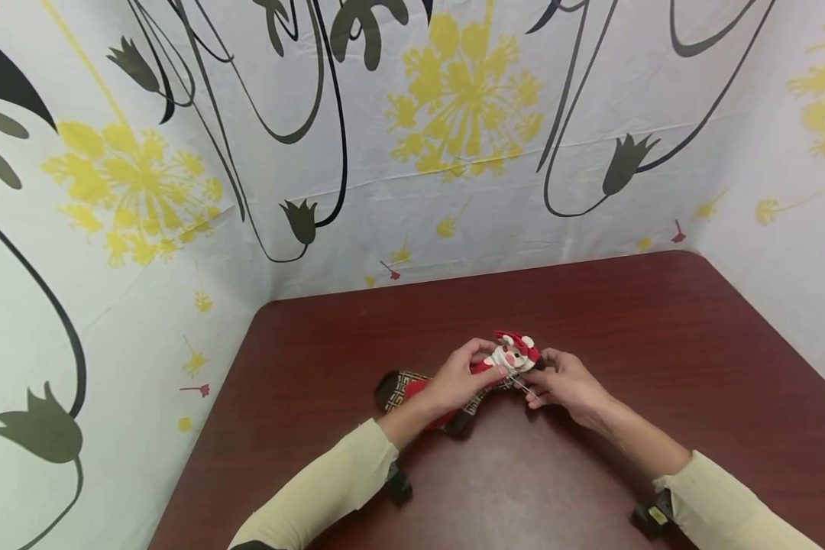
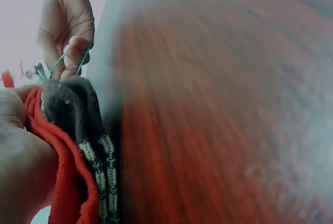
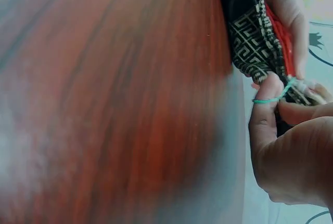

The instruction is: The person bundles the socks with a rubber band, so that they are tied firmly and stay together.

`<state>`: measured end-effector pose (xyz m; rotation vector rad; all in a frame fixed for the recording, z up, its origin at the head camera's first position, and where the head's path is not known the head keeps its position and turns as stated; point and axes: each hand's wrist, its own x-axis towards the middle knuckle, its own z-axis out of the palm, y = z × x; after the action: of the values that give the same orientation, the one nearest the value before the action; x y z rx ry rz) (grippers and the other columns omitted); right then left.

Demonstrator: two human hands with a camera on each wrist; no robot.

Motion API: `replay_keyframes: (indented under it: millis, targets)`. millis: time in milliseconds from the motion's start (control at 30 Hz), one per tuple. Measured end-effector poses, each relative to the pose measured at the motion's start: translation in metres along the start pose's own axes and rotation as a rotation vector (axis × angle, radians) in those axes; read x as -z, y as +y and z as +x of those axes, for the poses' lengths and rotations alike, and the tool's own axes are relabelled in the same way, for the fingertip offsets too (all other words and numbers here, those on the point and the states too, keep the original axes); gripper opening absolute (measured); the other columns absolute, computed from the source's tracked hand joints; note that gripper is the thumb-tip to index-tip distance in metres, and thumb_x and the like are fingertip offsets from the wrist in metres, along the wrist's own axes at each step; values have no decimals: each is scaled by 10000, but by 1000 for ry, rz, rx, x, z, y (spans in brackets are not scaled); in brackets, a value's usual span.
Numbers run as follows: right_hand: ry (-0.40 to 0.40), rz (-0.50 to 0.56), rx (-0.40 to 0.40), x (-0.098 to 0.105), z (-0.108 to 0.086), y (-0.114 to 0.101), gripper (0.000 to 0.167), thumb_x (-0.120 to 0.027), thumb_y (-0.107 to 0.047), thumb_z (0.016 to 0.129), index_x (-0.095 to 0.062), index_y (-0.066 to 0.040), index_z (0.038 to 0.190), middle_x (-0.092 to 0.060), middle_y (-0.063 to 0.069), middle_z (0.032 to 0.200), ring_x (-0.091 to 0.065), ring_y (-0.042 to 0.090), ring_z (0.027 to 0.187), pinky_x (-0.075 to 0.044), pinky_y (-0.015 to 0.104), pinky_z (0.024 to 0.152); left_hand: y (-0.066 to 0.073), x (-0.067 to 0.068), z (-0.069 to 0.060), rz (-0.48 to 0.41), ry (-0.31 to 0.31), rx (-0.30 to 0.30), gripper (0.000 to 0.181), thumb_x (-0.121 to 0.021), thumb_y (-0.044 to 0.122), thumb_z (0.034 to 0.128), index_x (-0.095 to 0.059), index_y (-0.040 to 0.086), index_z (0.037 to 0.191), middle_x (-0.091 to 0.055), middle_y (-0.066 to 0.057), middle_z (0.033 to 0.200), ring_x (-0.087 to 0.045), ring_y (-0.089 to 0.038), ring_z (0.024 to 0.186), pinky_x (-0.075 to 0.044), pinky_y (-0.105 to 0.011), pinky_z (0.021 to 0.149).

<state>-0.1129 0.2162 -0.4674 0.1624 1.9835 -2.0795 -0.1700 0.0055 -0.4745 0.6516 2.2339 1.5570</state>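
A pair of folded socks (image 1: 412,386), dark with a gold key pattern and red parts, lies slantwise on the table. On its upper end is a small Santa figure (image 1: 512,355) with a red hat. My left hand (image 1: 462,378) grips the socks and the figure's left side; in the left wrist view its fingers press the red cloth (image 2: 62,167). A thin green cord (image 3: 268,100) is looped round a finger of my right hand (image 1: 572,386) and runs to the socks' end. My right fingers are curled at that cord, beside the dark sock tip (image 2: 67,99).
The reddish-brown table (image 1: 660,328) has rounded back corners. White cloth (image 1: 357,153) with yellow flowers and dark stems hangs behind it and at both sides. Dark wrist devices sit under both sleeves, the right one (image 1: 653,516) close above the table.
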Motion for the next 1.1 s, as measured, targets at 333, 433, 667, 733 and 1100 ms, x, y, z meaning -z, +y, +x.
replay_keyframes:
  millis: [333,433,667,733,1100]
  targets:
    - [125,-6,90,-7,3,-1,263,-600,79,1014,-410,58,1194,-659,59,832,-612,135,582,-564,272,517,-2,3,-1,-29,-99,-38,423,-673,260,1067,-521,123,1437,-673,-55,1322,-662,-104,1185,-530,-237,918]
    - [158,-21,75,-8,4,-2,168,-605,65,1007,-446,36,1055,-622,60,757,-603,131,572,-557,265,506,-5,3,0,-43,-97,-48,429,-686,235,1059,-514,130,1437,-696,-55,1280,-674,-75,1135,-536,-219,877]
    - [113,17,12,-7,5,-3,193,-567,-70,1071,-658,96,1034,-694,50,752,-658,118,607,-584,269,549,-9,0,0,-4,-20,-72,398,-712,217,1042,-596,67,1392,-740,-35,1197,-669,-33,993,-529,-209,837]
    - [68,8,6,-5,4,-4,281,-532,-102,1094,-648,152,1116,-722,62,797,-686,127,642,-596,281,586,-9,-2,1,52,18,-78,369,-721,220,1034,-650,46,1351,-745,-15,1139,-642,-19,932,-517,-200,827]
    - [-253,-409,172,17,-12,-18,185,-563,48,1057,-721,134,1102,-757,227,987,-703,258,736,-607,350,659,-9,-1,3,74,111,-53,295,-726,185,1023,-708,10,1260,-725,-18,1041,-602,-45,874,-505,-214,810]
